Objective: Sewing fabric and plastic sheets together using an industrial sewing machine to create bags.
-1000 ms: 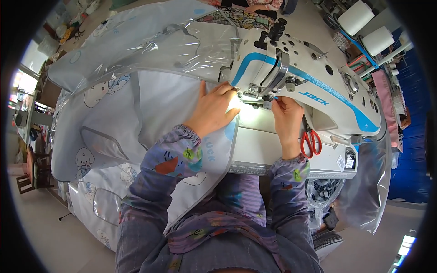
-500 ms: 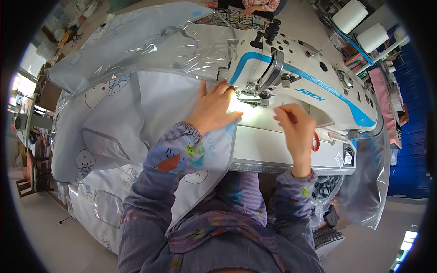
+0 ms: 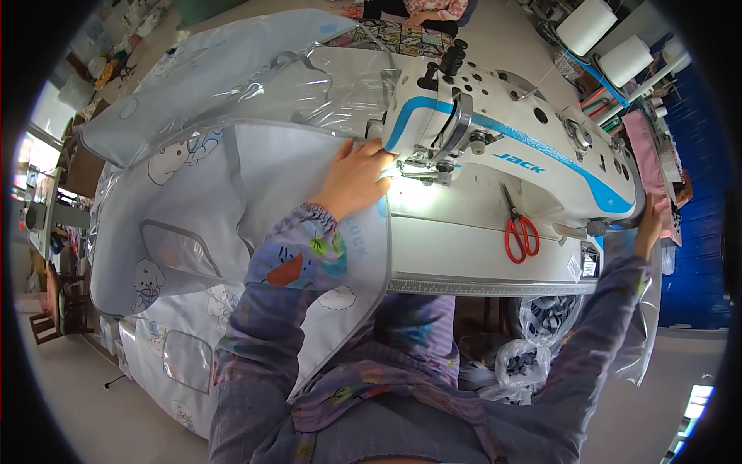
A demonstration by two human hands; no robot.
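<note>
Glossy pale-blue printed fabric [image 3: 255, 178] w/ clear vinyl panels, draped over bench's left edge, left hand [image 3: 357, 179] flat on it, fingers spread, at needle, right hand [image 3: 648, 226] at machine [image 3: 510, 155] right end, grip can't tell, red scissors [image 3: 519, 229] on bed.

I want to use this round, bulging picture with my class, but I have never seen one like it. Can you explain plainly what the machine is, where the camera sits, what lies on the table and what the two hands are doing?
The camera sits on the person's head and looks down through a fisheye lens, so straight edges bend. The white and blue machine is an industrial sewing machine on a white table. Red-handled scissors lie on the table under the machine's arm. A large pale grey fabric cover with cartoon prints and clear plastic windows spreads to the left. The left hand presses flat on that fabric beside the lit needle area. The right hand reaches to the machine's far right end, holding nothing visible. Two white thread cones stand behind.
</note>
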